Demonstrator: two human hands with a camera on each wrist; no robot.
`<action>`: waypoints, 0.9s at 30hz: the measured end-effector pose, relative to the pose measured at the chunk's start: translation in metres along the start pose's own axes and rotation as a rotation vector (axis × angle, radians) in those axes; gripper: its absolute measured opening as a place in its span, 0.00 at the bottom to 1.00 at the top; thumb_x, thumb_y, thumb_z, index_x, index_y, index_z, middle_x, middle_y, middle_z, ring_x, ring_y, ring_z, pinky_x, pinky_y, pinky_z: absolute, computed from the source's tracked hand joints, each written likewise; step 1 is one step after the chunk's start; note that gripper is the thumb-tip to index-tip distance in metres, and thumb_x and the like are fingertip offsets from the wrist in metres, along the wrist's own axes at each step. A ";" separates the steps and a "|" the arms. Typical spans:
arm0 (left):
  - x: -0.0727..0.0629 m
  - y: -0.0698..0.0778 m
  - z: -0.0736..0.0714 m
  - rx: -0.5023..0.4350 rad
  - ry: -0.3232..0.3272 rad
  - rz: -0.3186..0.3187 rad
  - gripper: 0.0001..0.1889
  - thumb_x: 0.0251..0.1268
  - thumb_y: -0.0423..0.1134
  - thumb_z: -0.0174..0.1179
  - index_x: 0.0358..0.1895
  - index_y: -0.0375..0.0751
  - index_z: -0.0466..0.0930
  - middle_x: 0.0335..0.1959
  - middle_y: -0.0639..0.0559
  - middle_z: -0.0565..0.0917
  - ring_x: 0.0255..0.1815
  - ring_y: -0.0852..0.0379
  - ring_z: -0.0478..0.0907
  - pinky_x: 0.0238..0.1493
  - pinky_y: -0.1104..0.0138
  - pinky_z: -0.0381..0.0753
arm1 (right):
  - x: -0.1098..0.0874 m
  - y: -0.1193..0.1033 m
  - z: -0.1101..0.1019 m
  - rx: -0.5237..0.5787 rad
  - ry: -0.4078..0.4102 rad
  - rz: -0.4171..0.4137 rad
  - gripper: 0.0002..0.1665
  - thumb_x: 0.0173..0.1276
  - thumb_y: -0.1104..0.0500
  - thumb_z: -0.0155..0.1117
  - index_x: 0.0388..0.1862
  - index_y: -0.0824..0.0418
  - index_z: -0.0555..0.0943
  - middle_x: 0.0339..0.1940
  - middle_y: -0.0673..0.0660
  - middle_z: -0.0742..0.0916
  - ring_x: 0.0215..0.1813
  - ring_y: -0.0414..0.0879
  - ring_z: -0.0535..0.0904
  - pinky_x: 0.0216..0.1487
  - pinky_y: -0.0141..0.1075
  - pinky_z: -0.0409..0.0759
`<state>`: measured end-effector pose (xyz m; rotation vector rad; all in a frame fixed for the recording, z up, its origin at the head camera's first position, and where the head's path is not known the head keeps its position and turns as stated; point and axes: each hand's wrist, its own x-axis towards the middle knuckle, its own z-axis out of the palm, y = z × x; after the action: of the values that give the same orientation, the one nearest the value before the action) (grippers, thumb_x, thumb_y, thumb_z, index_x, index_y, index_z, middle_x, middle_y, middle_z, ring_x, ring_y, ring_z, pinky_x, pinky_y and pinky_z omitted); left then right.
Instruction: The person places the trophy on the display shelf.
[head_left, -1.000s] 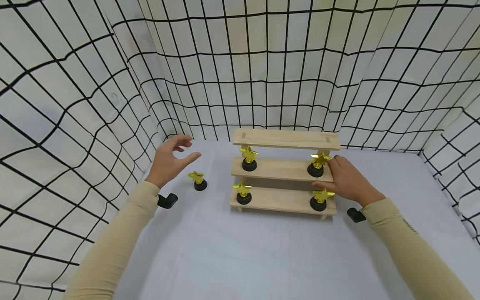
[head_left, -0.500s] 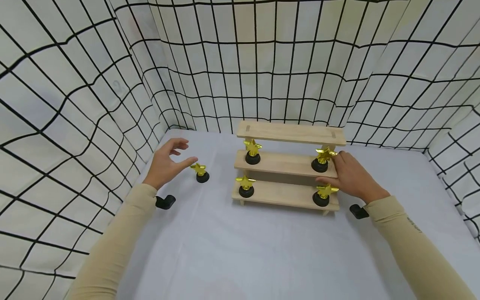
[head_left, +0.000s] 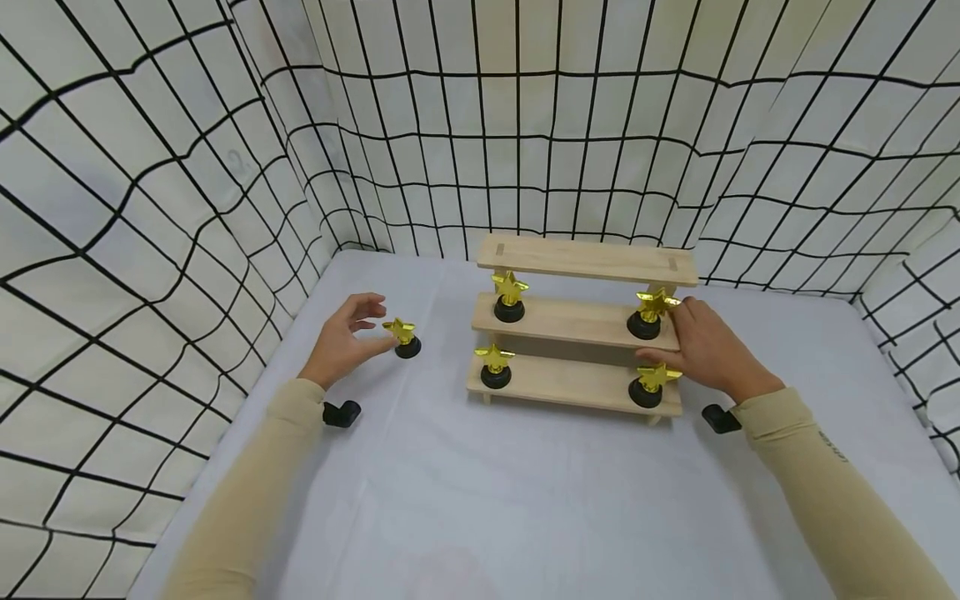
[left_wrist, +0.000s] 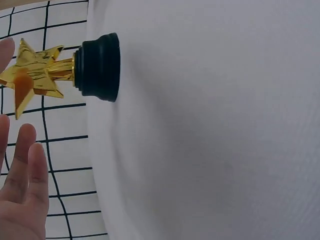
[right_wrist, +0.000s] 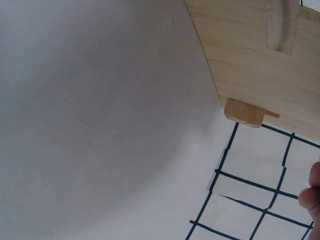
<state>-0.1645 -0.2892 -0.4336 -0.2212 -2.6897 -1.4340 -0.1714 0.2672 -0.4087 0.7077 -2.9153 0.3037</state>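
Observation:
A small trophy with a gold star and black base stands on the white cloth left of the shelf. My left hand is beside it, thumb right at the star and the other fingers spread apart behind. In the left wrist view the star of that trophy lies between the thumb and fingers, which are not closed round it. My right hand grips the right end of a three-tier wooden shelf, thumb in front under the middle board. Its fingertips are partly hidden behind the shelf.
On the middle board stand a left trophy and a right trophy. The lowest board bears another left trophy and right trophy. Black grid netting over white sheets encloses the back and sides.
My left hand has come closer to the lone trophy, its thumb now at the star. My right hand stays on the shelf. The head view has tilted down slightly.

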 end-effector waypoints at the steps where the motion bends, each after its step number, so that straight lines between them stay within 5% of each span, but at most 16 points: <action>1: 0.001 -0.002 0.002 -0.013 -0.004 -0.009 0.36 0.59 0.39 0.77 0.70 0.47 0.69 0.63 0.39 0.79 0.66 0.45 0.76 0.71 0.53 0.78 | 0.000 0.000 0.000 -0.001 0.001 0.000 0.45 0.66 0.32 0.70 0.58 0.69 0.72 0.40 0.62 0.76 0.42 0.53 0.69 0.44 0.43 0.68; 10: 0.006 -0.014 0.012 -0.052 -0.082 -0.022 0.36 0.62 0.33 0.74 0.72 0.38 0.67 0.64 0.40 0.77 0.68 0.45 0.76 0.73 0.50 0.78 | 0.000 0.002 0.001 -0.010 0.015 -0.009 0.44 0.65 0.35 0.72 0.59 0.69 0.72 0.40 0.62 0.76 0.42 0.53 0.69 0.43 0.43 0.69; 27: 0.013 -0.022 0.022 -0.009 -0.213 -0.098 0.36 0.63 0.33 0.73 0.73 0.44 0.68 0.69 0.37 0.74 0.73 0.37 0.74 0.78 0.49 0.73 | 0.000 0.003 0.003 0.009 -0.001 0.011 0.48 0.65 0.33 0.71 0.64 0.69 0.71 0.43 0.63 0.77 0.44 0.54 0.70 0.46 0.45 0.71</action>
<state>-0.1816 -0.2820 -0.4620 -0.2607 -2.9011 -1.5307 -0.1729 0.2691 -0.4118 0.6941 -2.9212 0.3176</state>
